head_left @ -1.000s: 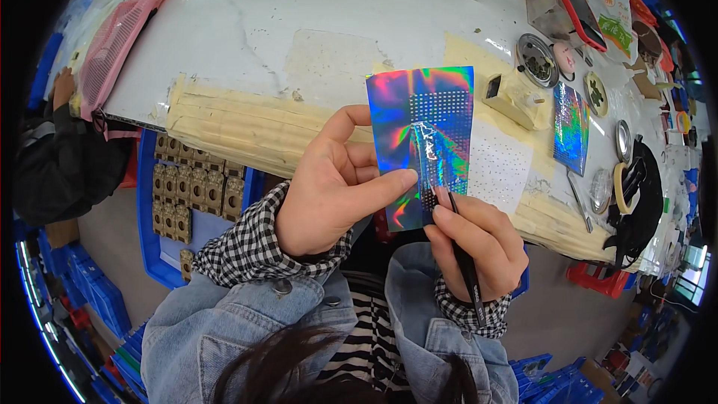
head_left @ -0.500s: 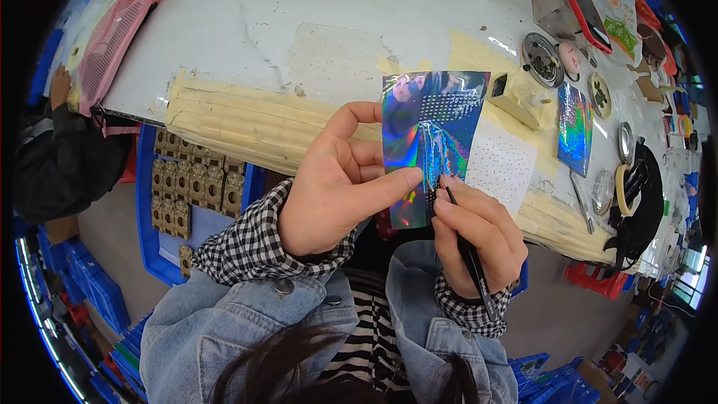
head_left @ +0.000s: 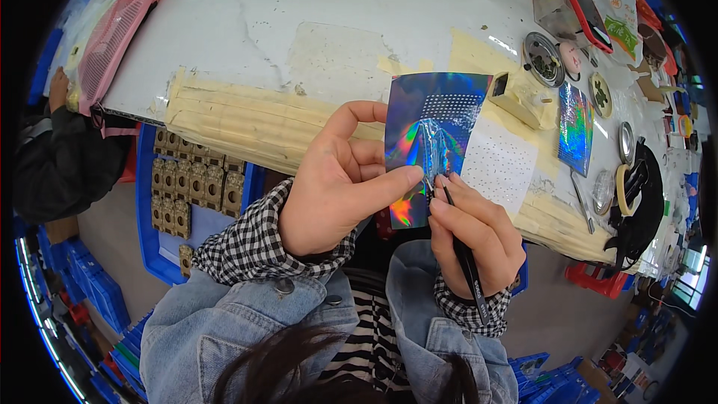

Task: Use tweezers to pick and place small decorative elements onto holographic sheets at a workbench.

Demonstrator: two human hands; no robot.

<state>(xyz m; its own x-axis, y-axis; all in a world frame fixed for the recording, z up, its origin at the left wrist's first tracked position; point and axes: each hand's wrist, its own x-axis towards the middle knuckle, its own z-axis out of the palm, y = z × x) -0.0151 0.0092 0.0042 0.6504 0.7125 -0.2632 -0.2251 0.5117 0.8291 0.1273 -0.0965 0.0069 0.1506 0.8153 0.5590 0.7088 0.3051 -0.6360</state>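
This is an assembly workshop, shown by the tape-edged white workbench (head_left: 232, 30), matching camouflage-patterned housings (head_left: 182, 178) in a blue plastic tray (head_left: 149, 243) below it, and a co-worker (head_left: 56, 172) to its left.

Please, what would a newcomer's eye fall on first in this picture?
Probably the shiny rainbow-coloured sheet near the middle, held by the left hand, with the right hand holding black tweezers at its lower part. Next, perhaps, the pink mesh basket at upper left, and the blue tray of brown pieces left of the left hand.
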